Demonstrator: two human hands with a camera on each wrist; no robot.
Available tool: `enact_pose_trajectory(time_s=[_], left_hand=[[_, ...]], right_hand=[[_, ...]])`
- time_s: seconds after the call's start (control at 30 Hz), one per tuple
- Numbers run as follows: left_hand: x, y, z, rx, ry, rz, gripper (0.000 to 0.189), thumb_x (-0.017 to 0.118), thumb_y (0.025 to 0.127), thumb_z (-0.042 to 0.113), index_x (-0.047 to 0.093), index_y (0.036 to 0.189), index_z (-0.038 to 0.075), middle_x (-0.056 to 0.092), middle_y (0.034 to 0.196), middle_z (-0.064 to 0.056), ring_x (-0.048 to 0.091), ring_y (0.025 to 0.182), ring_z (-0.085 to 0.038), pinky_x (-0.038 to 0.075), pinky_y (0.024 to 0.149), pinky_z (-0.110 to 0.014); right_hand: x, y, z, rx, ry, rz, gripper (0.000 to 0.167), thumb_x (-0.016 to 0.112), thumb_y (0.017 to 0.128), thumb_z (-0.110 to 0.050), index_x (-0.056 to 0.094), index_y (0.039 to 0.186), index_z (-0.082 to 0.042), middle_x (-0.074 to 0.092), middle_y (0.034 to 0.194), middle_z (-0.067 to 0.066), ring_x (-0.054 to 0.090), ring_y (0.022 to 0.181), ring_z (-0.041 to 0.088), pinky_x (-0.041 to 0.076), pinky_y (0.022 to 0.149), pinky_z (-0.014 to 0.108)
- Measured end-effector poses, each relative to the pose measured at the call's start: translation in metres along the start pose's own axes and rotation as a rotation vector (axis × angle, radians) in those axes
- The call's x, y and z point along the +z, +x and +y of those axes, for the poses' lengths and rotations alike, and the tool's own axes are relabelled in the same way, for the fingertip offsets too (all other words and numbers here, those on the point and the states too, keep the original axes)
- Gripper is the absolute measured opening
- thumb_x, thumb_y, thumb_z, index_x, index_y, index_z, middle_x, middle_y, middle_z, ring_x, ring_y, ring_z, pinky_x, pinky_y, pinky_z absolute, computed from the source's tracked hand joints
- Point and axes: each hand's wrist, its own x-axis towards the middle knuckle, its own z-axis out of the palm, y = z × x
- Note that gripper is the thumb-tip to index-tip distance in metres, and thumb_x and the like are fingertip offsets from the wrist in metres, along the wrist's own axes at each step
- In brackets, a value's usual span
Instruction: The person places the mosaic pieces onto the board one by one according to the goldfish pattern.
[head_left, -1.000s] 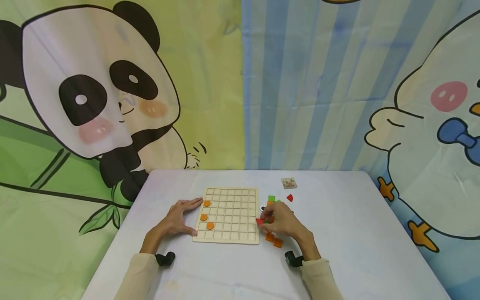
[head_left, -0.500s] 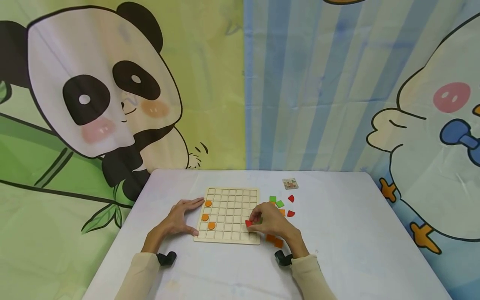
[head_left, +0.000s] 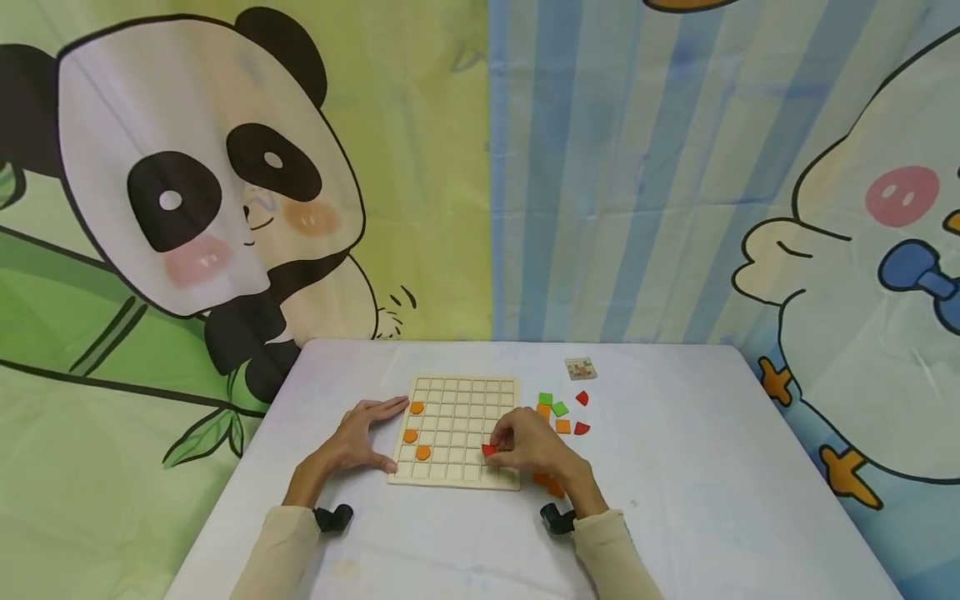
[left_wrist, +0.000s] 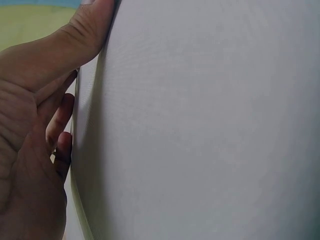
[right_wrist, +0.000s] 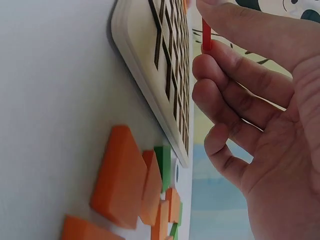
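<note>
A pale wooden grid board (head_left: 457,479) lies on the table, with three orange round pieces, one of them an orange disc (head_left: 423,452), in its left cells. My left hand (head_left: 350,435) rests at the board's left edge, thumb and fingers spread apart along it. Over the right part of the board, my right hand (head_left: 528,442) pinches a red piece (head_left: 489,450) between thumb and index finger. The right wrist view shows this red piece (right_wrist: 206,36) edge-on, held above the grid, with the other fingers loosely curled.
To the board's right lie loose pieces: green squares (head_left: 546,399), orange squares (head_left: 562,426) and red wedges (head_left: 582,428). A small patterned card (head_left: 581,368) lies near the table's back edge. A cartoon-printed curtain (head_left: 420,167) hangs behind the table.
My right hand has moved left from the loose pieces to over the board, carrying the red piece. My left hand has stayed at the board's edge.
</note>
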Motion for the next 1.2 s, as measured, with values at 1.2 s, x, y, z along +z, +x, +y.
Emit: enact_pose_trajectory(time_s=[1.2], left_hand=[[0.002,0.001,-0.006,0.026,0.006,-0.001,0.127,0.109,0.055,0.045,0.050,0.166,0.023,0.048,0.173,-0.001,0.047,0.145,-0.035,0.033,0.119,-0.067]], right_hand=[[0.026,0.017,-0.018,0.004,0.024,-0.035,0.023,0.099,0.081,-0.024,0.083,0.091,-0.012,0.072,0.078,-0.012,0.064,0.070,0.002,0.056,0.067,0.021]])
